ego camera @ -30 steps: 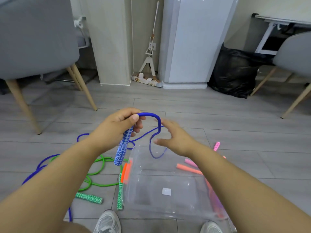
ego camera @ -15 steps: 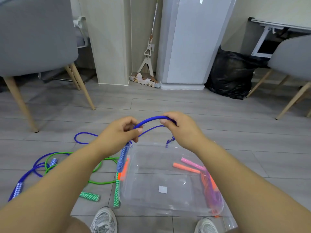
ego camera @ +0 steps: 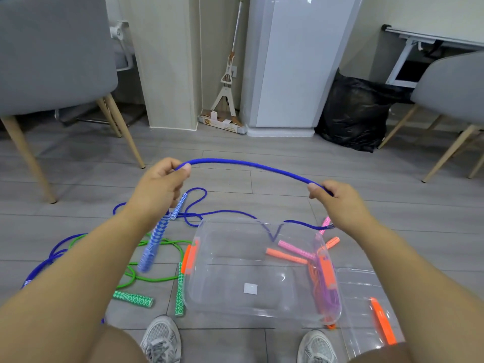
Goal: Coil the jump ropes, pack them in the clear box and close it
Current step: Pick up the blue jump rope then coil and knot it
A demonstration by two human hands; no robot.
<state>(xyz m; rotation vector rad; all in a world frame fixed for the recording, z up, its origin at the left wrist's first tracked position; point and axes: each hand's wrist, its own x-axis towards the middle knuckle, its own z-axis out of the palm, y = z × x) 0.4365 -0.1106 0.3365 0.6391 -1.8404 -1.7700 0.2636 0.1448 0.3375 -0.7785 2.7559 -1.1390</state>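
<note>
Coiling step, blue rope point(ego camera: 248, 166): left hand point(ego camera: 157, 189) pinches it above its dangling handle point(ego camera: 154, 244), right hand point(ego camera: 340, 203) grips it further along, span arched over the clear box point(ego camera: 230, 305). Next move likely needs right hand brought to left, forming a loop

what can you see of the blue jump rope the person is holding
The blue jump rope is a woven-looking cord with a blue-and-white patterned handle. The left hand grips it by the handle's top, which hangs down, blurred. The right hand holds it further along, so the stretch between arches above the clear box. The rest trails to the floor by the box's far edge.
</note>
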